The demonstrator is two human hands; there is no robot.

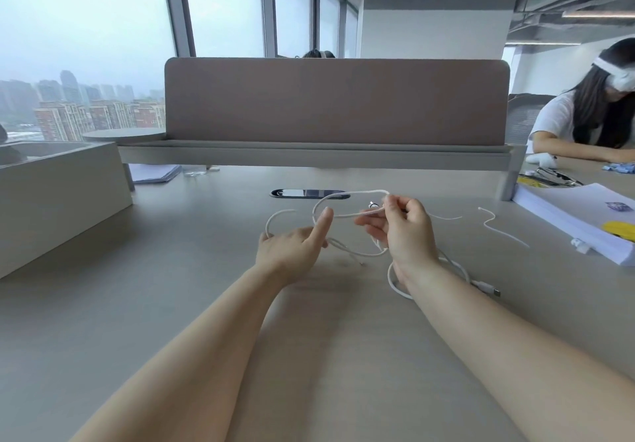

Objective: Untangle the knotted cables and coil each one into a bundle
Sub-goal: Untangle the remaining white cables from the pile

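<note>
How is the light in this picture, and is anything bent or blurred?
Head view: soft, hazy daylight from the windows, faint shadows under the left hand and right hand; the wide lens bows the divider and stretches the forearms; the white cable looks slightly soft; no strong glare on the table.

**Two Bare Arms Reach Forward, Hands Close Together**

Both forearms stretch forward from the lower edge and converge. The left hand (292, 249) curls its lower fingers round a white cable (357, 193), with the index finger straight and pointing up to the right. The right hand (402, 232), slightly higher, pinches the cable between thumb and fingertips.
</note>
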